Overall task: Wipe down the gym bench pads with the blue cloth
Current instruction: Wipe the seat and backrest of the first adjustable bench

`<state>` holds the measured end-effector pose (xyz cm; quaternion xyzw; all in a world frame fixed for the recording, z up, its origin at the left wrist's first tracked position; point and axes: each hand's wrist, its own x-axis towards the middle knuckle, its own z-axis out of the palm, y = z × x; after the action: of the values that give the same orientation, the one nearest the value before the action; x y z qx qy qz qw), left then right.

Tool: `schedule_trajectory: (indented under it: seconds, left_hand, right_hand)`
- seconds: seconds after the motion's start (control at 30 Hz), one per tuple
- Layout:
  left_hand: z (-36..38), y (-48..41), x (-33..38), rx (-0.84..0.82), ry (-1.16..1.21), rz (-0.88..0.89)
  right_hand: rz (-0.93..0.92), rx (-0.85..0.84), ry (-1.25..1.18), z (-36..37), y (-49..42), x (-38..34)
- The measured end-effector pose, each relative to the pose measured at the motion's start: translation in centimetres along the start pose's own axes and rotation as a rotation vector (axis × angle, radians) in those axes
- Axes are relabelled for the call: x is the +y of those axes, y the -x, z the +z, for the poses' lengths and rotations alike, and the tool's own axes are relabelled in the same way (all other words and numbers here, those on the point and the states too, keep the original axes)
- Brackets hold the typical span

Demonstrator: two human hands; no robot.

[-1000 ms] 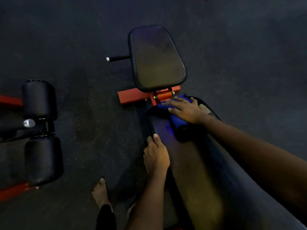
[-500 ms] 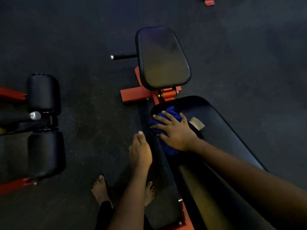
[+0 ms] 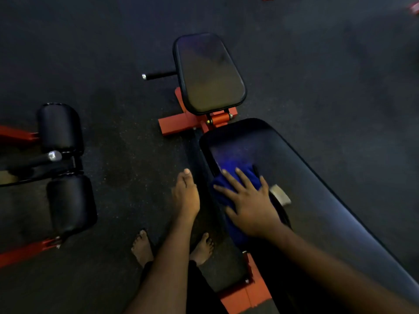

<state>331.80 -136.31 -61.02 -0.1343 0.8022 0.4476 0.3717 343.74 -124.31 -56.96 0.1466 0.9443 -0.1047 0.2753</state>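
Right hand point(image 3: 251, 207) lies flat, fingers spread, pressing the soft blue cloth point(image 3: 229, 191) near the long shiny black pad's point(image 3: 317, 189) left edge. Left hand point(image 3: 186, 196) hangs loose, holding nothing.

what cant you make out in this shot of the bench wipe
Head view:
- blue cloth: largely covered by the right hand.
- long pad: near end cut off by the bottom edge and hidden by the right forearm.
- left hand: fingers hidden beneath it, touch unclear.
- pale tag: too blurred to read.
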Motion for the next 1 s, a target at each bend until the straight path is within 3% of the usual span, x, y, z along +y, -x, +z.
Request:
schedule_trajectory:
  seconds: [0.13, 0.5, 0.73, 1.0]
  left_hand:
    - [-0.1, 2.0, 1.0, -0.065, -0.016, 0.012]
    - [0.1, 1.0, -1.2, -0.119, -0.024, 0.002]
    - [0.6, 4.2, -0.6, -0.131, -0.105, 0.078]
    - [1.4, 9.1, 1.2, -0.34, -0.305, 0.2]
  right_hand:
    - [0.059, 0.003, -0.044, 0.1, 5.2, -0.5]
    - [0.079, 0.015, -0.112, -2.5, -12.1, 0.8]
    - [0.106, 0.061, -0.151, -1.1, -1.5, 1.4]
    - [0.329, 0.103, -0.202, -0.2, 12.9, -0.6]
